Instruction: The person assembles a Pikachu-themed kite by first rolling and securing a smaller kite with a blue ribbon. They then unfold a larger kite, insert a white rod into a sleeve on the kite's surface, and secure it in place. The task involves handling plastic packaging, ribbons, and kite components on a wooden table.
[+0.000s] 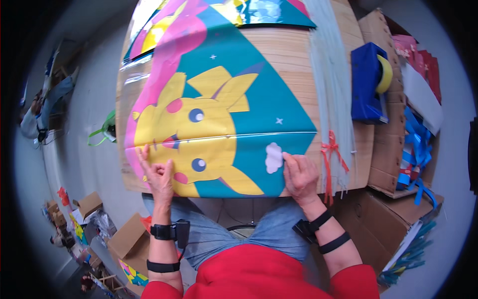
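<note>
A large kite-shaped printed sheet (251, 117), teal, pink and yellow with a cartoon animal, lies over the near part of the wooden table. A straight crease or seam runs across it to its right corner. My left hand (160, 178) rests on the sheet's left part, some fingers stretched and others bent, with nothing visible in it. At the lower right edge, beside a white printed cloud, my right hand (301, 178) has its fingers curled and pinched on the sheet's edge. The exact grip there is partly hidden.
More shiny printed sheets (271, 14) lie at the table's (294, 55) far side. Right of my sheet is a bundle of pale strips (331, 84) tied with red ribbon (331, 148). Beyond stand a blue tape dispenser (366, 84) and cardboard boxes (386, 154). Another box (130, 239) stands lower left.
</note>
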The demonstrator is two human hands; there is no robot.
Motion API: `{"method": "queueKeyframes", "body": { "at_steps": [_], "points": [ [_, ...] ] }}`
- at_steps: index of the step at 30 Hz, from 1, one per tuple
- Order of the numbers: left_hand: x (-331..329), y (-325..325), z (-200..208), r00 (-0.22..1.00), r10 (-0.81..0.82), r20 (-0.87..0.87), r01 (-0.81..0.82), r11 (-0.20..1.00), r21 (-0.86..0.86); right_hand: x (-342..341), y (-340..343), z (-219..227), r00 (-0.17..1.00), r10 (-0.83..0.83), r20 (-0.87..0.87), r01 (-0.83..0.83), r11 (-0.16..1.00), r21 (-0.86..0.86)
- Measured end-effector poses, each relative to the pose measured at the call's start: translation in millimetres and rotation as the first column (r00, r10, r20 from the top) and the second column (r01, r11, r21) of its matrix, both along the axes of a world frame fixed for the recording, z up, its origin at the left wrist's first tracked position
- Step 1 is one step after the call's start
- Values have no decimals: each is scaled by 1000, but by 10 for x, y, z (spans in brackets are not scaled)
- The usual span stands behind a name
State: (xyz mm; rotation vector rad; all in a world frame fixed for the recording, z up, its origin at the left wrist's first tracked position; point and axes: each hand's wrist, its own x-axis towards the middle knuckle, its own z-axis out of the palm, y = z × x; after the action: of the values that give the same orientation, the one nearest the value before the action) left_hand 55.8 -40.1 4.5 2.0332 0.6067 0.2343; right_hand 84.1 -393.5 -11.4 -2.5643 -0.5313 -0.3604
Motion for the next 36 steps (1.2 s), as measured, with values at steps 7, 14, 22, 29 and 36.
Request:
{"method": "queueKeyframes", "body": {
  "at_steps": [7, 14, 22, 29, 36],
  "points": [
    [-1, 36, -40, 1000, -3, 12, 3, 1000, 4, -27, -51, -1, 1000, -2, -29, 2, 1000, 24],
    [-14, 66, -76, 1000, -13, 7, 13, 999, 34, -43, -51, -25, 999, -1, -47, 2, 1000, 24],
    [-26, 96, -103, 1000, -21, 9, 20, 998, 58, 1, -50, 120, 991, -127, -30, 131, 976, 173],
    [-35, 106, -109, 999, -25, 35, 24, 1000, 13, 174, -147, 180, 950, -303, -73, 300, 953, -50],
    [-31, 99, -95, 999, -19, 39, 19, 1000, -17, 168, -143, 56, 950, -303, -71, 295, 950, -107]
  ]
}}
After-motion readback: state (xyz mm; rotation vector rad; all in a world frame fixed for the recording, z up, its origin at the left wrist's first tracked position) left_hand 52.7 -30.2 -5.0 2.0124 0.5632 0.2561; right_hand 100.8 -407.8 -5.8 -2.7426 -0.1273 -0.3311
